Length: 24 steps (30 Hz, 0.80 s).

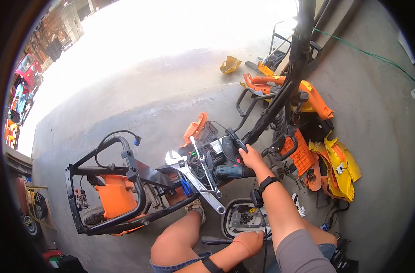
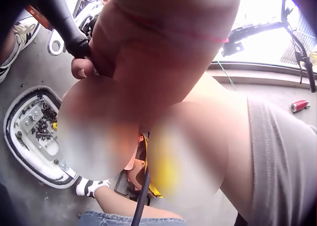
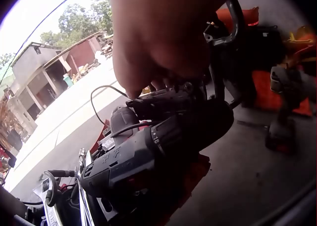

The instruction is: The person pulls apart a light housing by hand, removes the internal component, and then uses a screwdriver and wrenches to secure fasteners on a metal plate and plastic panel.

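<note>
Low in the head view, my left hand [image 1: 249,242] grips a tool with a long black handle [image 1: 213,240], which points left; the left wrist view shows the handle [image 2: 58,20] beside the thumb. My right hand [image 1: 253,158] reaches onto the vehicle frame and holds a dark elongated part [image 1: 237,140]. In the right wrist view, fingers of that hand [image 3: 161,52] bend down onto this black part [image 3: 163,103], their tips partly hidden. Just beneath it lies a power drill [image 1: 230,171], marked 18 near its collar [image 3: 157,139]. A large adjustable wrench [image 1: 198,183] lies left of the drill.
A white-rimmed tray [image 2: 15,144] of small dark screws sits on the floor by the left hand. The black tubular frame [image 1: 139,195] extends left. Orange panels [image 1: 298,152] and yellow panels [image 1: 344,168] lie right. A cable [image 1: 265,227] hangs beside the right arm.
</note>
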{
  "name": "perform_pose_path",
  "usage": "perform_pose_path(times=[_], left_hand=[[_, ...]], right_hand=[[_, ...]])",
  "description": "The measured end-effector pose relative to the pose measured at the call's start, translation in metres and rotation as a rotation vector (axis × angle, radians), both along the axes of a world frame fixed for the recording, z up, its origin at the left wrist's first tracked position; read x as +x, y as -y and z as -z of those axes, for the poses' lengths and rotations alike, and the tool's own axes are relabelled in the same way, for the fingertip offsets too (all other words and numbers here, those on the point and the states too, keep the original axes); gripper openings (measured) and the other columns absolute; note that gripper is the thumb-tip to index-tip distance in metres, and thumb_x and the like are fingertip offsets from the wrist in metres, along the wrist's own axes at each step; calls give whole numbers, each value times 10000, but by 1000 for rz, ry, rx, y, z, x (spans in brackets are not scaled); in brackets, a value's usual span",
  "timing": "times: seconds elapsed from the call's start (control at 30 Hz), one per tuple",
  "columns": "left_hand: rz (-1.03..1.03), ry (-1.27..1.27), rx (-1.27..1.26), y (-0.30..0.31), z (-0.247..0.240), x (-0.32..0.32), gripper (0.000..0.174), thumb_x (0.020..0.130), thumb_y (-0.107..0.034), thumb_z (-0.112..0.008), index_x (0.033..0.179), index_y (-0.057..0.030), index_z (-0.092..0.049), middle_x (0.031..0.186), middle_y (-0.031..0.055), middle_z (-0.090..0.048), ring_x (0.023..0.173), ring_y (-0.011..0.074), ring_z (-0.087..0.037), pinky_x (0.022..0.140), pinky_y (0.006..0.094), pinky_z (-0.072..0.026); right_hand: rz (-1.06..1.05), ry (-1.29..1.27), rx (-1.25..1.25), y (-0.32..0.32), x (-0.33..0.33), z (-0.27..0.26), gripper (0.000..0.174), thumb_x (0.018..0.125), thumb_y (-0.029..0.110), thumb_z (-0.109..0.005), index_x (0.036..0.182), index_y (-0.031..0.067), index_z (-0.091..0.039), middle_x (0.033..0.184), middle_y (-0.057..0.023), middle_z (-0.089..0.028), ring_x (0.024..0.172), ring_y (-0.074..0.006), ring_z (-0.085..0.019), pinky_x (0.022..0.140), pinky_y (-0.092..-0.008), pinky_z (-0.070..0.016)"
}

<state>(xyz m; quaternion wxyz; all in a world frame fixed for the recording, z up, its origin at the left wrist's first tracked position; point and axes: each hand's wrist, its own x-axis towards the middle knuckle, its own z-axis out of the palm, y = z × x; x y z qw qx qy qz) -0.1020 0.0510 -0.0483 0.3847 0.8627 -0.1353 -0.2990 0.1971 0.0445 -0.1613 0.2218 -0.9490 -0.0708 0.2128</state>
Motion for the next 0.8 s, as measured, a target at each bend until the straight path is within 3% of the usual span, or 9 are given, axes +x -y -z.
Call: perform_pose_path(times=[0.1, 0.17, 0.23, 0.37, 0.5, 0.57, 0.67, 0.73, 0.8], left_hand=[[8, 64, 8, 3, -3, 10, 243, 881, -132, -496, 1087, -3, -524, 912, 244, -673, 787, 396, -697, 692, 495, -559], [31, 54, 20, 7, 0, 13, 239, 888, -123, -481, 1090, -2, -524, 930, 245, -670, 812, 410, -688, 719, 495, -553], [21, 42, -7, 5, 6, 11, 255, 896, -124, -462, 1112, -2, -522, 938, 247, -668, 839, 427, -676, 754, 498, -543], [26, 40, -18, -3, -2, 18, 268, 914, -142, -466, 1137, -6, -528, 954, 269, -668, 870, 438, -661, 788, 516, -519], [-260, -18, -87, 9, -12, 41, 233, 958, -171, -459, 1112, -24, -554, 922, 232, -684, 901, 426, -661, 792, 511, -497], [-549, -179, -422, 19, -7, 50, 251, 1038, -220, -412, 1143, -43, -556, 837, 90, -678, 673, 169, -623, 610, 312, -484], [-864, -493, -757, 30, -20, 64, 221, 1055, -231, -405, 1165, -94, -539, 876, 36, -645, 590, 84, -516, 528, 211, -383], [-992, -541, -961, 38, -23, 69, 230, 1056, -232, -397, 1157, -79, -536, 868, 58, -639, 606, 113, -543, 530, 242, -395], [-1103, -560, -1149, 46, -22, 77, 224, 1048, -217, -402, 1158, -68, -529, 861, 74, -627, 627, 137, -558, 555, 275, -419]], right_hand=[[-19, 195, 93, 23, 4, -27, 655, 955, 465, -535, 1434, 27, -446, 1410, -224, -514, 1315, -376, -482, 1091, -436, -385], [-89, -30, 193, 58, -4, -66, 592, 960, 443, -540, 1379, 26, -522, 1336, -224, -583, 1243, -370, -553, 1049, -421, -422], [-143, -137, 341, 102, -42, -114, 477, 937, 322, -627, 1311, 28, -591, 1196, -186, -677, 1091, -268, -662, 942, -351, -497], [-62, -303, 478, 205, -132, -177, 338, 980, 230, -590, 1237, 12, -617, 1113, -113, -687, 1012, -191, -647, 911, -322, -502], [440, -125, 775, 260, -190, -169, 224, 1013, 191, -531, 1149, 36, -618, 1032, -65, -663, 917, -132, -602, 821, -275, -483], [628, -105, 831, 267, -214, -147, 202, 1020, 208, -516, 1099, 46, -607, 1000, -50, -653, 871, -106, -578, 752, -253, -453], [413, -522, 770, 252, -232, -124, 402, 1028, 362, -525, 1232, 19, -572, 1097, -84, -654, 1010, -156, -601, 860, -292, -468], [127, -668, 814, 236, -235, -125, 607, 999, 497, -517, 1353, 4, -504, 1194, -115, -633, 1141, -185, -582, 1005, -324, -437], [38, -799, 759, 228, -239, -122, 849, 918, 641, -549, 1429, -22, -403, 1183, -128, -636, 1138, -210, -596, 991, -337, -442]])
